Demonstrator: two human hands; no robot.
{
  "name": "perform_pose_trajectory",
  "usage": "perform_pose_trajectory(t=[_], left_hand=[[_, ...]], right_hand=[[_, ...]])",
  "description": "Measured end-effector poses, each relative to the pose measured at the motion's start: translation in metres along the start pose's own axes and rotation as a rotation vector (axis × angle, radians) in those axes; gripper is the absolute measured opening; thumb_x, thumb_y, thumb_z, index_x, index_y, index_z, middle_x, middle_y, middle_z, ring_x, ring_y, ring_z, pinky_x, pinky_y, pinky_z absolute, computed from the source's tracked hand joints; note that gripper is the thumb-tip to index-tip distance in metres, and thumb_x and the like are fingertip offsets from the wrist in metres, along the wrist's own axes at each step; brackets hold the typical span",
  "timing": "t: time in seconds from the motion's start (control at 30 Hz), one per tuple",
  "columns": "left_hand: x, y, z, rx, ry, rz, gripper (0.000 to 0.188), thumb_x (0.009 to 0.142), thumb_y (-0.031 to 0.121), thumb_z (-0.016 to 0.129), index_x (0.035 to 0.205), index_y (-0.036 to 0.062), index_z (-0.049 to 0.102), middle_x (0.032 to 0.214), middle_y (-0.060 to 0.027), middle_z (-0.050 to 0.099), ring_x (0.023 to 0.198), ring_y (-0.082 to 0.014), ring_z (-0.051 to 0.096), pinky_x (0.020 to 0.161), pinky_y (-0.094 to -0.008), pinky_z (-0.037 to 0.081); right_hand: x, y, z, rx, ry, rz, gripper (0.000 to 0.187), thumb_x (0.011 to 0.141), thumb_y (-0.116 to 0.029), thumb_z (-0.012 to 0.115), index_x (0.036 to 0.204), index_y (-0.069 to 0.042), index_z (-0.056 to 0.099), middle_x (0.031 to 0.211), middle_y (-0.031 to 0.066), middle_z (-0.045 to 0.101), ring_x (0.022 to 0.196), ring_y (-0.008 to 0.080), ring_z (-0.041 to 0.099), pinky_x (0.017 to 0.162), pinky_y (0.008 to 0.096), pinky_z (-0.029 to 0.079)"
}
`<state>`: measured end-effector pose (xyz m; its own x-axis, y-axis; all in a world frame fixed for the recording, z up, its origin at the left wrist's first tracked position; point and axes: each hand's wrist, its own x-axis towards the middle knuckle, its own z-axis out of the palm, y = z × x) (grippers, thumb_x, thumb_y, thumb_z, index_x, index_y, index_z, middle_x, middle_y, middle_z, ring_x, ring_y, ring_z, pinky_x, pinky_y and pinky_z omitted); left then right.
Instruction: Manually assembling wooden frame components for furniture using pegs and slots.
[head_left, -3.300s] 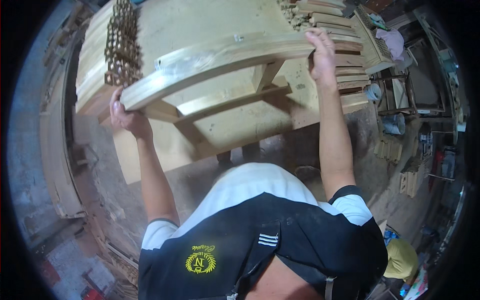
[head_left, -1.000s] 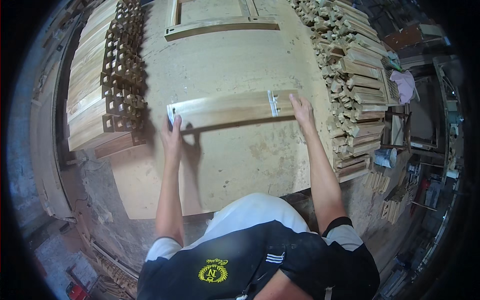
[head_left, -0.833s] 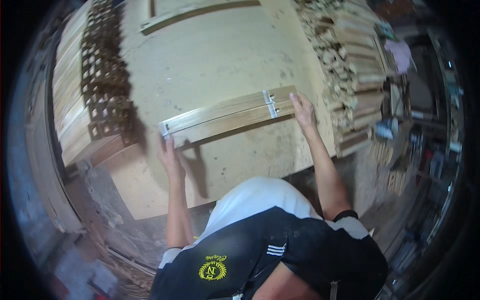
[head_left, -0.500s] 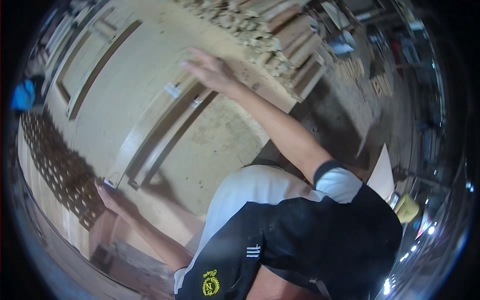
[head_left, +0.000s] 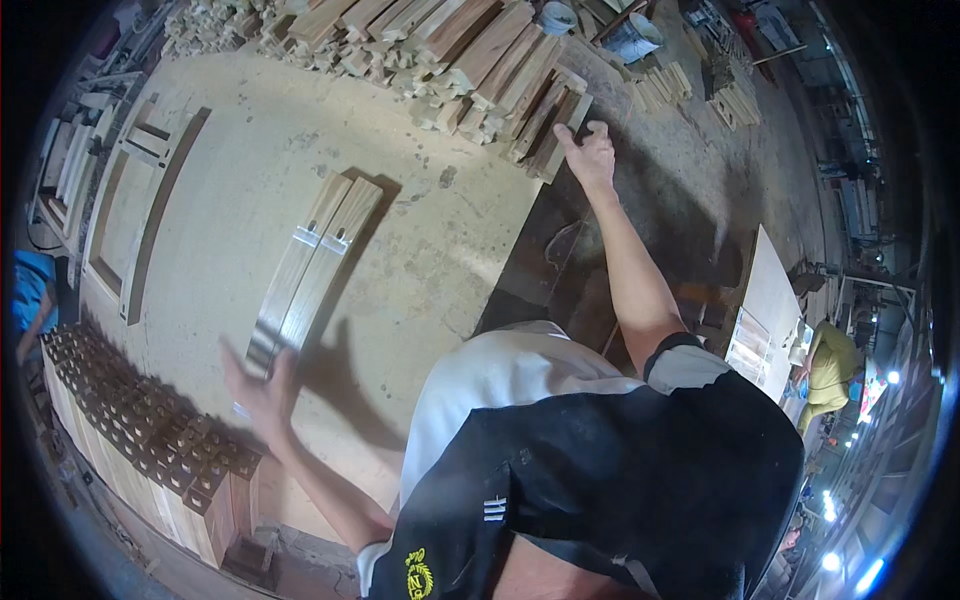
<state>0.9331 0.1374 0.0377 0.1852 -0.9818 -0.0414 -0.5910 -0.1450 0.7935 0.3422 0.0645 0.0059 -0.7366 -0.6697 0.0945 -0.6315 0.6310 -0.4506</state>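
Two long wooden slats [head_left: 312, 262] lie side by side on the pale board surface [head_left: 430, 250], each with a small dark slot near its far end and a white band across it. At their near end is my left hand [head_left: 262, 390], fingers and thumb spread; it hides part of that end, and whether it touches the wood I cannot tell. My right hand [head_left: 592, 160] is raised at the right, well away from the slats, near the end of a stack of wooden pieces [head_left: 480, 50]. Its fingers are apart and nothing is in them.
A wooden frame [head_left: 150, 205] lies at the left of the board. Several upright slotted timbers [head_left: 160, 440] stand packed together at the lower left. A person in blue [head_left: 32, 295] is at the left rim. Buckets [head_left: 632, 38] stand at the far right.
My right hand has left the slats' far end and moved right. The slats, apart before, now lie close together. My left hand has opened near their near end. The view has turned.
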Motion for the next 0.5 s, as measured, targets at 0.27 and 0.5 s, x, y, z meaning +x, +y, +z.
perform_pose_trajectory(t=[0.27,0.5], left_hand=[[0.026,0.019,0.072,0.601,-0.227,0.137,0.105,0.064,0.046,0.086,0.150,0.0072,0.041,0.142,-0.0189,0.050,0.134,-0.0370,0.045,0.115,-0.0609,0.023],[-0.017,0.075,0.104,0.665,0.024,0.134,0.103,0.073,0.038,0.086,0.156,0.0110,0.031,0.153,-0.0171,0.041,0.143,-0.0367,0.038,0.115,-0.0659,0.022]], right_hand=[[0.018,0.076,0.013,0.673,-0.396,0.153,0.058,0.088,-0.030,0.066,0.133,0.004,0.054,0.112,0.0253,0.069,0.107,0.0362,0.067,0.094,0.0404,0.054],[-0.031,0.084,-0.072,1.857,-0.979,0.337,0.057,0.093,-0.032,0.041,0.137,0.004,0.049,0.100,0.0178,0.063,0.084,0.0274,0.064,0.070,0.0401,0.058]])
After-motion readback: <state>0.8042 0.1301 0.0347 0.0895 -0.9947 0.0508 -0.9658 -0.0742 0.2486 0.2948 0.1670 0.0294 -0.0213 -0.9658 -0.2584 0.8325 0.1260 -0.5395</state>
